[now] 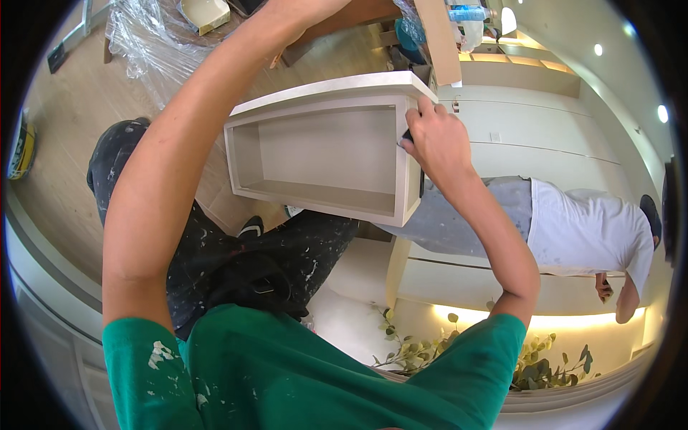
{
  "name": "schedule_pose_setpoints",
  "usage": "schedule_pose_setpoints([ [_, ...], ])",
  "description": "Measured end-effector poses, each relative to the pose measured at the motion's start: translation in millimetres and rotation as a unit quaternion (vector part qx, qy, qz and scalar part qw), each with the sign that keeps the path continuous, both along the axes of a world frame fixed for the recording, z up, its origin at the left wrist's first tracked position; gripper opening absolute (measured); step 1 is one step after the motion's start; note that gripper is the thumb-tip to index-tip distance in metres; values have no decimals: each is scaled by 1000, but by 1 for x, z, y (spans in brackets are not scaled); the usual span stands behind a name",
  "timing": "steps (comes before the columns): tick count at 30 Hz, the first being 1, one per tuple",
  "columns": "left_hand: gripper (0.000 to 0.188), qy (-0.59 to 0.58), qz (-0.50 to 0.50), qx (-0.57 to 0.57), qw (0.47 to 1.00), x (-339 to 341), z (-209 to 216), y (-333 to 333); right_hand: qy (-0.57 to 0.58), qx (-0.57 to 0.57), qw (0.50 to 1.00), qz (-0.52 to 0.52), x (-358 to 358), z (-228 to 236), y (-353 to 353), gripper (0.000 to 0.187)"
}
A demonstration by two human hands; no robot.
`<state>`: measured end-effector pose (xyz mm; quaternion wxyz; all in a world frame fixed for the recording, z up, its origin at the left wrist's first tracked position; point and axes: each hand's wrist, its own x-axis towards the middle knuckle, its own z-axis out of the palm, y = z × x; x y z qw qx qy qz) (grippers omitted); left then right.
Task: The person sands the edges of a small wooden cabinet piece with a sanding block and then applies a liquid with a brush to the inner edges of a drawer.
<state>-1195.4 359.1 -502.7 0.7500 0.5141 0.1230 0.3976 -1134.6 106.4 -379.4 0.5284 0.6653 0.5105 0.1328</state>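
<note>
A pale drawer (326, 154) with a white front panel (337, 89) rests across my paint-spotted dark trousers, its hollow side facing me. At its right end, my right hand (441, 140) is closed round a small black object (407, 136), most of which is hidden by the fingers. The knuckles are close to the corner of the front panel. My left arm reaches up past the drawer's left end, and my left hand (308, 8) is at the top edge of the view. Its fingers are cut off there, so what it touches cannot be seen.
Clear plastic sheeting (154, 46) and an open cardboard box (204, 14) lie at the upper left. A yellow-and-black bucket (23, 147) stands far left. Another person in a white shirt (584, 226) is at the right, beside white cabinets (530, 118). Leafy stems (430, 351) spread at the lower right.
</note>
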Motion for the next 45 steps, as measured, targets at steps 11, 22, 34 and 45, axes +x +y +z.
schedule_pose_setpoints([
  [11, 37, 5, 26, 1, 1000, 7, -1, -5, 28, -21, 999, 6, -9, 5, -15, 38],
  [22, 35, -5, 26, 11, 1000, 13, -4, -5, 17, -45, 999, 16, -1, -3, -12, 39],
  [34, 32, -1, 24, 9, 1000, 5, 1, -2, 30, -58, 997, 31, -2, -3, -9, 34],
  [45, 32, -2, 17, 3, 1000, 6, 1, -4, 37, -44, 998, 26, -5, 5, -19, 35],
])
